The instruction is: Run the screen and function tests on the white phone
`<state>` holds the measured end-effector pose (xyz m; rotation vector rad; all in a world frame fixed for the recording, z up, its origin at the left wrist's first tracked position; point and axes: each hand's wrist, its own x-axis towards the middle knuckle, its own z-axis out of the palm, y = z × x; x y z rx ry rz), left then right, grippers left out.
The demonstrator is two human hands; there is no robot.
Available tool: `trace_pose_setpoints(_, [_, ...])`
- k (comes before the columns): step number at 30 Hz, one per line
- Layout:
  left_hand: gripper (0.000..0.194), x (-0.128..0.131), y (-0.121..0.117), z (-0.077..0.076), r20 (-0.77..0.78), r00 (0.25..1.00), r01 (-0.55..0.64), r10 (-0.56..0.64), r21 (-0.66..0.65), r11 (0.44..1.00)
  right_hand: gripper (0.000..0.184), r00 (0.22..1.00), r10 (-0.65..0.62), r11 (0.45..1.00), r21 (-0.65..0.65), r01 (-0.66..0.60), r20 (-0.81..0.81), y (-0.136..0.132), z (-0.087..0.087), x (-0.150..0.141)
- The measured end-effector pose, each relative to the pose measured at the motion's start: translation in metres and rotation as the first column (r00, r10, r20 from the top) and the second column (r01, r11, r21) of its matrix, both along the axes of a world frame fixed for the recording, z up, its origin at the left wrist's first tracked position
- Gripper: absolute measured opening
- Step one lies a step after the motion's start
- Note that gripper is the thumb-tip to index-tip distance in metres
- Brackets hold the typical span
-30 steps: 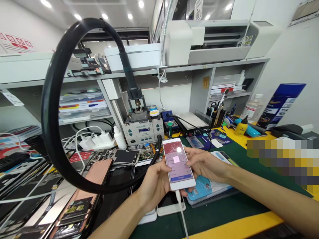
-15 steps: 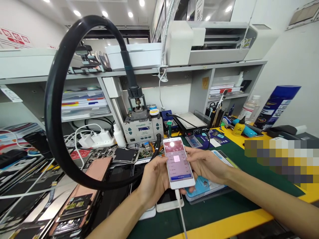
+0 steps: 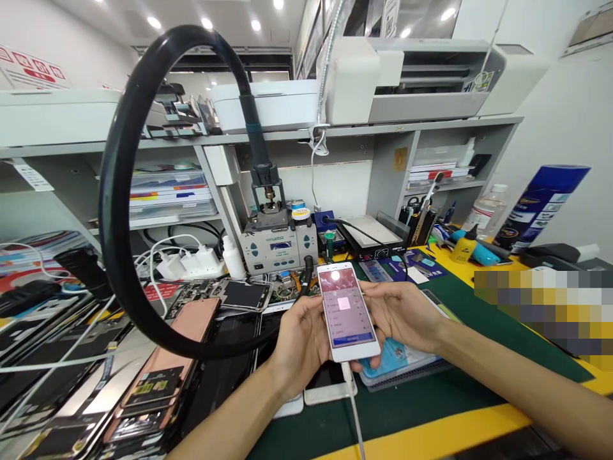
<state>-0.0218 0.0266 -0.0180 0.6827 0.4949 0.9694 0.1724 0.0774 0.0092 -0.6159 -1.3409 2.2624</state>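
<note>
Between both hands is a white smartphone (image 3: 348, 314), tilted toward me, its lit screen showing a list, a pale square and a blue bar at the bottom. My left hand (image 3: 301, 342) grips its left side, thumb along the edge. On the other side my right hand (image 3: 400, 316) closes round the right edge, its fingers partly hidden behind the phone. A white charging cable (image 3: 353, 406) is plugged into the lower end and hangs down past the bench edge. Under the hands lie another white-framed phone (image 3: 330, 386) and a blue-covered flat case (image 3: 387, 364).
A thick black hose (image 3: 112, 191) loops up on the left from a hot-air station (image 3: 280, 249). Phone parts (image 3: 186, 338) cover the left of the bench. A green mat (image 3: 498, 338) lies on the right, with a yellow bottle (image 3: 462, 246) and a blue spray can (image 3: 543, 207) behind.
Both thumbs have drawn back from over the screen to the phone's edges. The camera view has shifted slightly; the phone stays held in both hands.
</note>
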Motion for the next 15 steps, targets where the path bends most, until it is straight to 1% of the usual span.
trace_pose_setpoints(6, [0.053,0.0009,0.0003,-0.0002,-0.026,1.0,-0.013,0.013,-0.018,1.0,0.054,1.0,-0.002,1.0,-0.004,0.002,0.011,-0.0005,0.0006,0.0011])
trace_pose_setpoints(11, [0.055,-0.0002,-0.0009,-0.0014,0.002,1.0,-0.008,0.008,0.019,1.0,0.052,1.0,-0.005,1.0,-0.012,0.005,0.01,-0.0008,0.0016,0.0004])
trace_pose_setpoints(15, [0.055,-0.0001,-0.0011,-0.0008,0.001,1.0,-0.004,0.004,0.024,1.0,0.051,0.999,-0.015,1.0,-0.009,0.015,0.039,-0.0004,0.0011,-0.0008])
